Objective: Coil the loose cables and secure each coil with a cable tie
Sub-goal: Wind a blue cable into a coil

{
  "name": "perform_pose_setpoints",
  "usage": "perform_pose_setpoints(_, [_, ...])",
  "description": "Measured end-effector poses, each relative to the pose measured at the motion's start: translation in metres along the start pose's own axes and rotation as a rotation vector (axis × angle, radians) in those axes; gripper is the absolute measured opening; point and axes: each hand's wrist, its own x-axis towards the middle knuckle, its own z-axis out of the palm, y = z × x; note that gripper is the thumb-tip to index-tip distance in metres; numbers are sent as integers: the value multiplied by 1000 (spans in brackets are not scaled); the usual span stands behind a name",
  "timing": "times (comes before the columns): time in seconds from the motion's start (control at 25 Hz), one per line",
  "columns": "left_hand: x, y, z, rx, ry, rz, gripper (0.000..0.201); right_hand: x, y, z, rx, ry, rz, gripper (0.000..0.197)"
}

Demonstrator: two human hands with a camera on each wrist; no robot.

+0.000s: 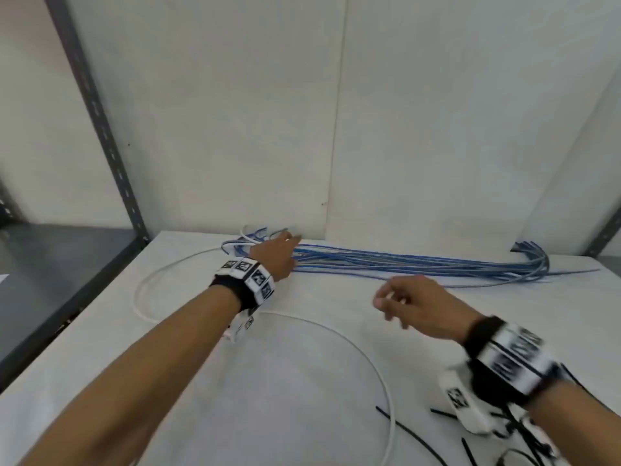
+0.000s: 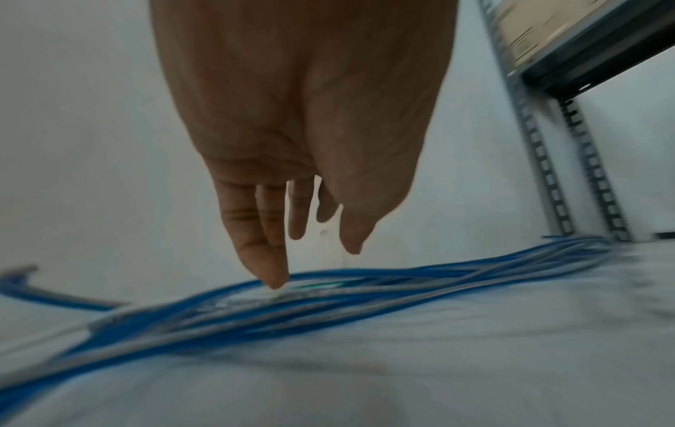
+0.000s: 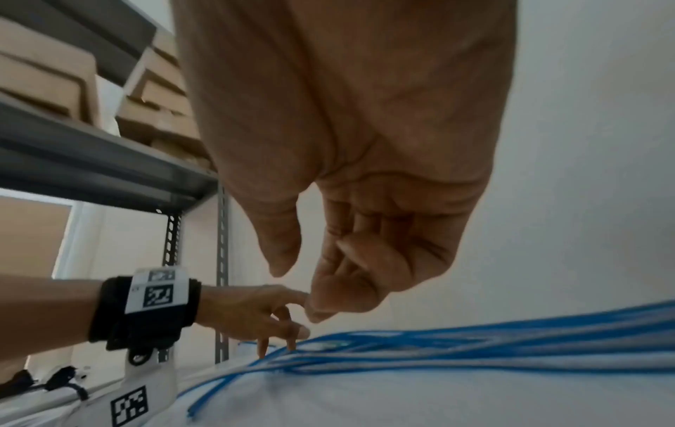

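Since the blue cables (image 1: 403, 262) lie as a long loose bundle along the table's (image 1: 302, 381) 12 o'clock edge against the wall, I judge them light, springy and smooth-jacketed, best taken near the 10 o'clock ends. My left hand (image 1: 275, 253) reaches there with straight, spread fingers (image 2: 272, 271) touching the top strands, gripping nothing. My right hand (image 1: 415, 306) hovers at 2 o'clock, loosely curled, empty. A white cable (image 1: 353, 344) loops across the cloth; thin, stiff black cable ties (image 1: 467, 449) lie at 5 o'clock.

White table (image 1: 302, 381), blue cable bundle (image 1: 420, 264), white cable (image 1: 369, 358), black cable ties (image 1: 470, 445)
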Motion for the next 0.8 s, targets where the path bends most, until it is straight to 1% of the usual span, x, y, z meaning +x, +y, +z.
perform_pose_setpoints(0.04, [17,3,4,50,-26,-46,54,26,5,8,-8,-22,22,16])
perform_pose_setpoints(0.08, [26,3,6,86,-13,-100,49,44,2,15,-35,-24,60,17])
perform_pose_setpoints(0.16, [36,0,16,147,-18,-138,37,79,2,36,-115,-17,108,20])
perform_pose_setpoints(0.2, [37,-2,21,174,-4,-143,31,94,5,45,-144,18,121,22])
perform_pose_setpoints(0.28, [31,-3,23,230,51,-120,21,103,8,53,-250,93,140,27])
perform_pose_setpoints(0.32, [26,-3,19,237,99,-101,20,102,8,54,-306,88,140,30])
perform_pose_setpoints(0.36, [24,-3,14,235,144,-83,20,100,5,54,-343,39,145,37])
perform_pose_setpoints(0.44, [17,-4,1,205,212,-48,20,86,-5,58,-441,-215,207,55])
perform_pose_setpoints(0.48, [15,-3,-5,217,237,-25,19,78,-6,60,-485,-356,237,57])
perform_pose_setpoints(0.52, [13,-2,-11,254,263,-2,17,70,-10,62,-515,-436,245,50])
perform_pose_setpoints(0.56, [11,1,-15,293,272,13,17,67,-10,64,-550,-444,241,37])
perform_pose_setpoints(0.6, [9,5,-20,304,287,22,16,68,-11,62,-601,-383,217,25])
perform_pose_setpoints(0.64, [6,9,-27,270,290,19,16,72,-9,59,-658,-266,195,22])
perform_pose_setpoints(0.68, [5,13,-33,211,295,25,14,76,-10,53,-706,-131,183,24])
perform_pose_setpoints(0.72, [3,17,-42,128,295,32,12,78,-9,46,-679,-47,212,24])
perform_pose_setpoints(0.76, [2,20,-48,46,296,45,11,79,-7,40,-596,-43,251,27])
perform_pose_setpoints(0.8, [0,23,-58,-17,298,63,11,79,-5,38,-503,-125,292,34])
